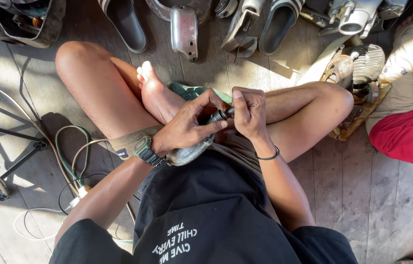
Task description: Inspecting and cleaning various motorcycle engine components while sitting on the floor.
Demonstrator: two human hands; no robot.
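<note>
I sit cross-legged on a wooden floor. My left hand (187, 127) wraps over a grey metal engine part (189, 152) resting in my lap, with a watch on that wrist. My right hand (249, 112) is closed around a small black tool (220, 116) whose tip points at the part between both hands. A green cloth (191, 91) lies under my foot, just beyond the hands.
Metal engine parts (184, 32), a finned cylinder (367, 63) and two sandals (126, 22) lie on the floor ahead. Cables (69, 156) and a black stand (1, 142) are at the left. Another person in red and beige (411, 122) sits at the right.
</note>
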